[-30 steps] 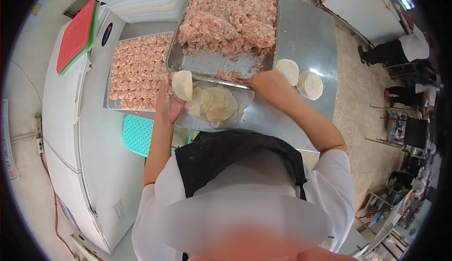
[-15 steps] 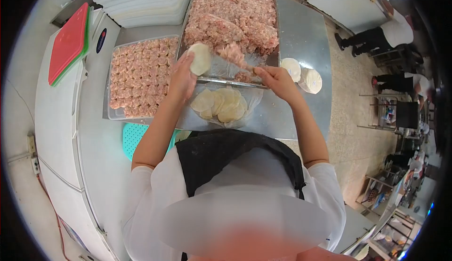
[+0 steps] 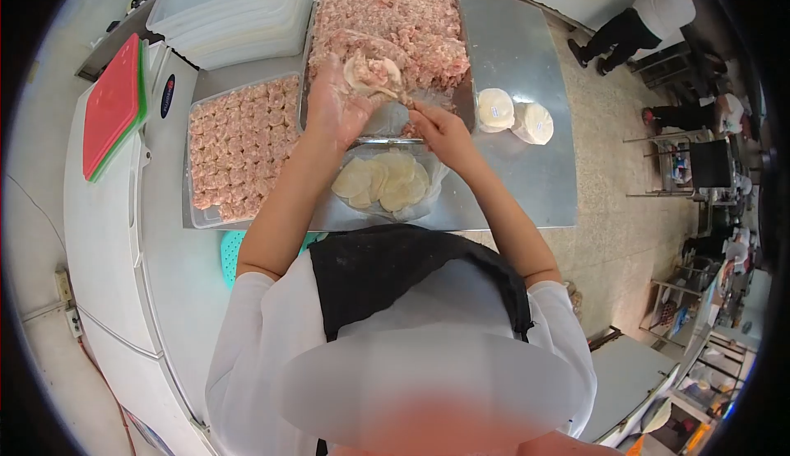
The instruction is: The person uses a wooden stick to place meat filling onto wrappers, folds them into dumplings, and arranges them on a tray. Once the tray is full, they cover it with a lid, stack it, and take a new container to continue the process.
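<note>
Over the large metal tray of ground meat, my left hand holds a round wrapper with a lump of meat on it. My right hand is closed on the handle of a spatula, whose tip reaches the meat on the wrapper. Loose pale round wrappers lie on a plastic sheet in front of the tray. To the left, a clear tray holds rows of filled dumplings.
Two wrapped stacks of wrappers stand right of the metal tray. Stacked plastic containers are at the back left, near red and green boards. A teal perforated basket sits below the table edge. A person stands at the upper right.
The spatula has moved left with its meat, onto the wrapper in my left hand. My hands have come closer together, and the view has shifted slightly.
</note>
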A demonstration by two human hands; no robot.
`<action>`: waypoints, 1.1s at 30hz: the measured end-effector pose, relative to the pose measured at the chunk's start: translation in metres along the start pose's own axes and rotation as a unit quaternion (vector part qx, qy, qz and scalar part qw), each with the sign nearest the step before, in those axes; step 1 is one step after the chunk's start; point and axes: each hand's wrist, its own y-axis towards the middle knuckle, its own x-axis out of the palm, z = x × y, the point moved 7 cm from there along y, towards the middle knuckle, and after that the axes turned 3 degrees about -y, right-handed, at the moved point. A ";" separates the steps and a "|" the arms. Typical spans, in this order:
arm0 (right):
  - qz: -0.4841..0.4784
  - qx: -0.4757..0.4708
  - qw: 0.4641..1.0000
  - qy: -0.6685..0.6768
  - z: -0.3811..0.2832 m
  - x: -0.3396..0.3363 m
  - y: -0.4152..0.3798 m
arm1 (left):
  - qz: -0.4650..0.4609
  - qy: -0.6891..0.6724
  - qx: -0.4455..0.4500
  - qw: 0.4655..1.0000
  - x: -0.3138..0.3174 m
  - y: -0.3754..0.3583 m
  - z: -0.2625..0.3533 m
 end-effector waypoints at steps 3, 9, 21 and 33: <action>-0.012 -0.090 0.969 -0.229 -0.019 -0.031 -0.005 | -0.117 -0.138 -0.022 0.983 -0.066 0.043 -0.015; -0.069 -0.147 0.908 -0.386 -0.043 -0.039 -0.010 | 0.081 -0.108 0.050 0.990 -0.009 -0.002 -0.015; -0.119 -0.194 0.942 -0.245 -0.055 -0.107 0.016 | -0.032 -0.013 0.142 0.989 0.017 0.002 -0.016; -0.216 -0.214 0.949 -0.080 -0.012 -0.108 0.020 | -0.200 0.677 0.159 0.690 0.088 -0.011 -0.012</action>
